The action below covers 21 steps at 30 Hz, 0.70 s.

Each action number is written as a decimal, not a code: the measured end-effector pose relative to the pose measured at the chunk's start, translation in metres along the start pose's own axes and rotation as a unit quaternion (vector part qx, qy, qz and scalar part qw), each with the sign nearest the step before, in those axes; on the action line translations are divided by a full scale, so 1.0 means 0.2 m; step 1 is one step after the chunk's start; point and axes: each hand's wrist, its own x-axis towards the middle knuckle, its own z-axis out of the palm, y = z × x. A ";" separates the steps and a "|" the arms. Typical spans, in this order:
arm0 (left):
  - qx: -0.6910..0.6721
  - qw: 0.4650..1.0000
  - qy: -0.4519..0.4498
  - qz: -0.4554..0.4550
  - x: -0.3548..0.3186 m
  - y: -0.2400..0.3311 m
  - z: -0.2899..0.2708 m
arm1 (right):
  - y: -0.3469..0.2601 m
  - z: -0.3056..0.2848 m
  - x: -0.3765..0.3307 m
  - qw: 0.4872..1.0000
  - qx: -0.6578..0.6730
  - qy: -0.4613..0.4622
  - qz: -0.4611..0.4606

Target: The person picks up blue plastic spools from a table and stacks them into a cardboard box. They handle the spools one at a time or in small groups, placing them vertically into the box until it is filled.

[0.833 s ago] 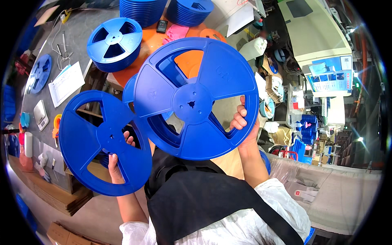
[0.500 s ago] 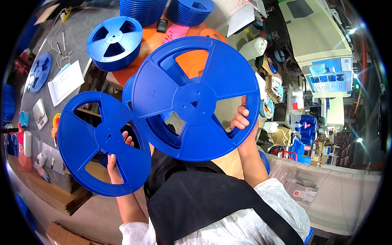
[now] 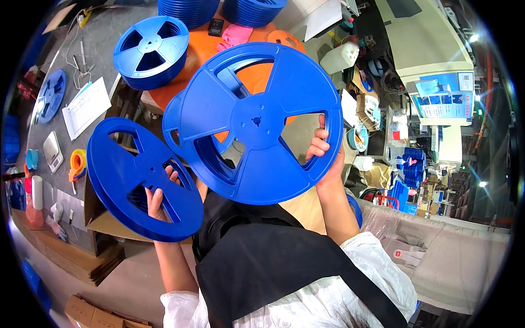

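My right hand (image 3: 324, 156) grips the rim of a large blue plastic reel (image 3: 261, 121), held up face-on in the middle of the view, fingers hooked through one of its cutouts. My left hand (image 3: 157, 195) holds a second blue reel (image 3: 141, 176) lower and to the left, tilted, with fingers through a spoke opening. The right reel overlaps the upper edge of the left one. Another blue reel rim (image 3: 174, 117) shows behind the raised reel.
A stack of blue reels (image 3: 150, 50) sits on an orange stool (image 3: 203, 57), with more stacks (image 3: 190, 11) behind. A grey table (image 3: 82, 65) at left carries a paper sheet (image 3: 85, 106), a flat blue reel (image 3: 50, 95) and tape rolls (image 3: 76, 163). Cardboard (image 3: 71, 257) lies below; machines and bins stand right.
Both reels stay in my hands; the right one has shifted slightly rightward and the left one has tilted a little more.
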 end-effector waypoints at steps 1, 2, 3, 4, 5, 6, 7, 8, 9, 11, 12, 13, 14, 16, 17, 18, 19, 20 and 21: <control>0.008 1.000 0.005 -0.003 0.00 -0.01 0.01 | 0.01 0.00 0.00 1.000 -0.009 0.007 -0.005; 0.015 1.000 0.010 -0.005 0.00 -0.02 0.02 | 0.01 0.00 0.01 0.999 -0.012 0.031 -0.013; 0.031 0.999 0.024 -0.012 0.00 -0.01 0.04 | 0.01 0.00 0.01 0.998 -0.014 0.054 -0.020; 0.032 0.999 0.020 -0.012 0.00 -0.02 0.05 | 0.02 0.01 0.01 0.997 -0.016 0.078 -0.026; 0.033 0.999 0.016 -0.013 0.01 -0.05 0.06 | 0.03 0.01 0.01 0.997 -0.048 0.048 -0.025; 0.037 0.999 0.012 -0.012 0.02 -0.06 0.07 | 0.04 0.02 0.01 0.997 -0.078 0.017 -0.024; 0.013 0.999 0.029 -0.027 0.04 -0.07 0.13 | 0.07 0.04 0.00 0.994 -0.107 -0.014 -0.022; 0.020 0.997 -0.004 -0.078 0.06 -0.08 0.18 | 0.12 0.07 0.00 0.981 -0.193 -0.030 0.000; 0.013 0.994 -0.007 -0.107 0.07 -0.11 0.23 | 0.20 0.12 0.00 0.961 -0.271 -0.052 0.022; 0.025 0.994 -0.064 -0.090 0.11 -0.24 0.31 | 0.44 0.28 -0.03 0.913 -0.399 -0.071 0.045; -0.060 0.980 0.001 -0.189 0.13 -0.33 0.30 | 0.58 0.36 -0.05 0.891 -0.446 -0.071 0.049; -0.055 0.989 -0.047 -0.131 0.11 -0.33 0.36 | 0.62 0.32 -0.07 0.832 -0.540 -0.125 0.014; -0.054 0.992 -0.093 -0.070 0.10 -0.32 0.42 | 0.65 0.29 -0.07 0.760 -0.625 -0.176 -0.023; -0.080 0.990 -0.052 -0.105 0.06 -0.18 0.56 | 0.64 0.34 -0.06 0.854 -0.499 -0.143 -0.014; -0.086 0.990 -0.065 -0.086 0.08 -0.19 0.49 | 0.57 0.32 -0.05 0.864 -0.489 -0.118 -0.005; -0.103 0.984 -0.095 -0.106 0.06 -0.19 0.44 | 0.46 0.32 -0.04 0.869 -0.487 -0.083 -0.002; -0.098 0.985 -0.080 -0.114 0.04 -0.16 0.41 | 0.34 0.30 -0.04 0.878 -0.473 -0.075 -0.004; -0.096 0.985 -0.070 -0.125 0.02 -0.14 0.38 | 0.23 0.27 -0.05 0.884 -0.462 -0.065 -0.009; -0.169 0.968 -0.095 -0.161 0.00 -0.14 0.30 | 0.14 0.24 -0.06 0.899 -0.435 -0.039 -0.028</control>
